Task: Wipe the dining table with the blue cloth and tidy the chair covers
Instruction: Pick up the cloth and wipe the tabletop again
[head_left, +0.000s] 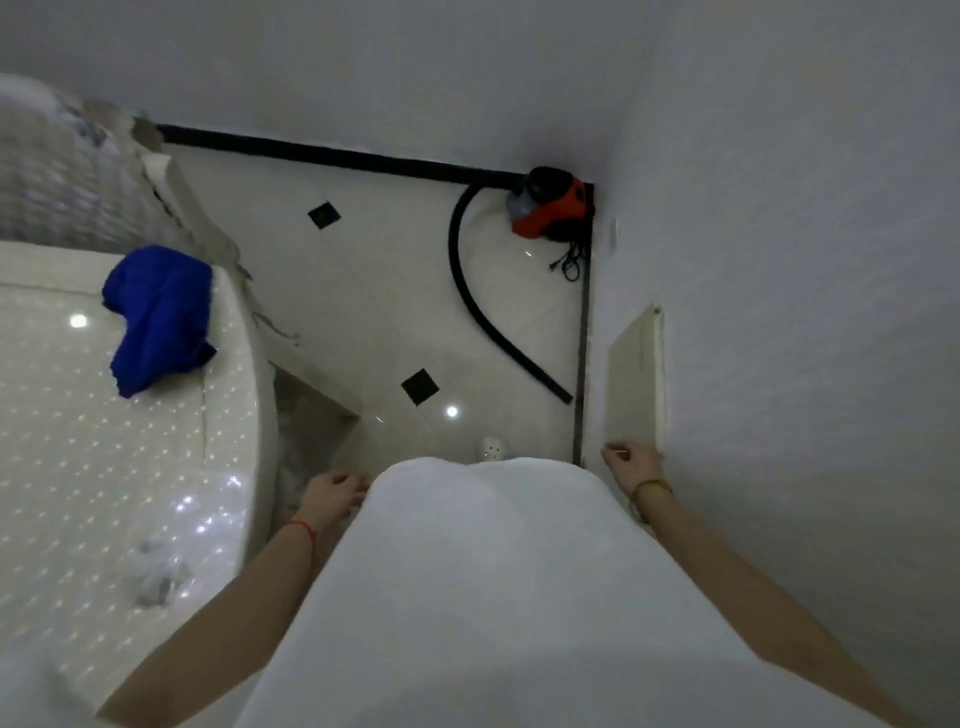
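While both hands, left (332, 493) and right (631, 462), hang loosely curled and seemingly empty, the cloth (156, 317), soft and light, wants bunching mid-fold off the table (78, 441) at far left

blue cloth (156, 317): one
bench (104, 441): one
hands: two, left hand (332, 493), right hand (631, 462)
vacuum cleaner (545, 208): one
black floor tiles (420, 387): two

Red and black vacuum cleaner (545, 205) in the far right corner, its black hose (480, 306) curving over white floor tiles (374, 291), white wall (805, 208) at right.
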